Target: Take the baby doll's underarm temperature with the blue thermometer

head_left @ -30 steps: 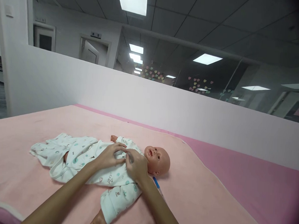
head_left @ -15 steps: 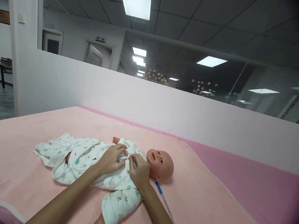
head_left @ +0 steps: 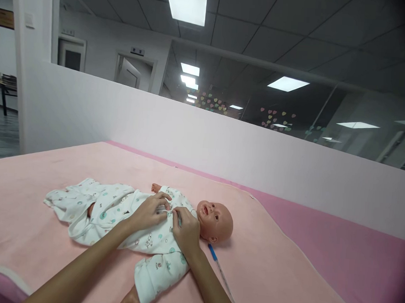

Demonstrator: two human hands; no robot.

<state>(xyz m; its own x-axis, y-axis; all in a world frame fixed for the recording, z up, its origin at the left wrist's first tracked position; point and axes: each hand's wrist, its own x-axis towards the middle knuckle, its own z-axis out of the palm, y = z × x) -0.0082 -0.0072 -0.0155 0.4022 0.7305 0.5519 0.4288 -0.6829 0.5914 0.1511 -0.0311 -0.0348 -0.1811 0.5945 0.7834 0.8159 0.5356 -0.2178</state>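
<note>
A baby doll (head_left: pixel 215 221) lies on its back, its head to the right, dressed in a white printed baby outfit (head_left: pixel 116 215). Over its chest, my left hand (head_left: pixel 150 212) is closed, fingers bent and pinching at the thin white tie on the outfit's front. Close beside it, nearer the doll's neck, my right hand (head_left: pixel 186 230) pinches the same tie between thumb and fingertips. The fingers hide most of the tie. A thermometer-like stick with a blue cap (head_left: pixel 212 252) lies by my right forearm, below the doll's head.
A pale pink mat (head_left: pixel 273 274) with a darker pink surface (head_left: pixel 321 227) around it bears the doll. Behind rises a low white partition wall (head_left: pixel 203 138), with glass above it. At far left, beyond a white post, a table (head_left: pixel 2 84) holds stacked items.
Both hands stay at the doll's chest, with slight finger movement; less of the white tie shows between them. The whole view has shifted slightly.
</note>
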